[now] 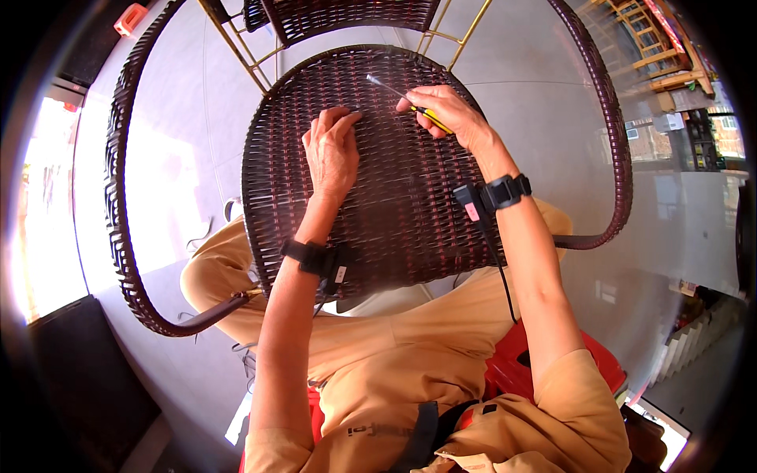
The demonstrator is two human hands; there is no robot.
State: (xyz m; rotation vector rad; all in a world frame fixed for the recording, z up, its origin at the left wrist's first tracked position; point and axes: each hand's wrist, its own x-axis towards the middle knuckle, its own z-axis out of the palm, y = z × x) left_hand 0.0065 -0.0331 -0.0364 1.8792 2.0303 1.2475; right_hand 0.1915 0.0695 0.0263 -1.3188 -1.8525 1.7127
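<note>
A screwdriver (438, 121) with a yellow and black handle is over the far half of a dark brown woven seat (394, 197), right of its middle. Its shaft points toward the seat's far edge and slants left; whether the tip touches the weave I cannot tell. The right hand (448, 109) is closed around the handle, thumb and fingers wrapped on it, near the seat's far right edge. The left hand (330, 154) is on the far left part of the seat, fingers bent, with thumb and forefinger close together; I cannot tell whether they pinch anything.

Beyond the far edge stands the woven backrest (347, 22), with gold-coloured bars (243, 59) beside it. A woven left armrest (118, 181) and a right armrest (617, 142) curve around well outside the seat's side edges. Both wrists wear black straps (507, 191). The near edge lies over the person's tan trousers (402, 339), and pale grey floor (528, 118) surrounds the chair.
</note>
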